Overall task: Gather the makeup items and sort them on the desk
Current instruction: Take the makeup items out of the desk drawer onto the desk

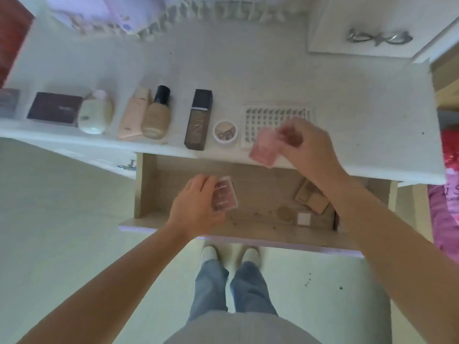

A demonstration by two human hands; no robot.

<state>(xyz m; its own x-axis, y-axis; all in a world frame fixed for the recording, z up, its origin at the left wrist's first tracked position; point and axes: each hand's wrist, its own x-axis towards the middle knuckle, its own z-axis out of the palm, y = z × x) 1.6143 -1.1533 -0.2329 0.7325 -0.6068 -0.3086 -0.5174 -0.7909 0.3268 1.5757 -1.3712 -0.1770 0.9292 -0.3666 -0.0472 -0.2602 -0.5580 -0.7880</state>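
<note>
Setting the pink case point(263, 148) down at the right end of the row is the step in hand. The right hand point(306, 145), at about 1 o'clock from the frame's centre, pinches this small translucent pink case with curled fingers point(289, 135) over the near edge of the bench point(347, 100), just in front of the white lash tray point(275, 120). The case is blurred, so whether it touches the surface cannot be told.

To do it well, lower the case flat beside the tray, clear of the edge so it cannot tip into the open drawer point(149, 184) below, and keep it from knocking the round white compact point(225, 132) at 12 o'clock.

The left hand point(196, 207), near centre, reaches into the drawer and grips a dark rose eyeshadow palette point(224, 196), fingers curled round its left side. It looks ready to lift; raise it level and clear of the drawer's front rim.

Already lined up on the bench, from 10 towards 12 o'clock: a dark flat box point(54, 108), a pale green bottle point(95, 116), a peach tube point(134, 115), a foundation bottle point(156, 115) and a dark tall box point(198, 119). Beige compacts point(310, 198) remain in the drawer at 3 o'clock.
</note>
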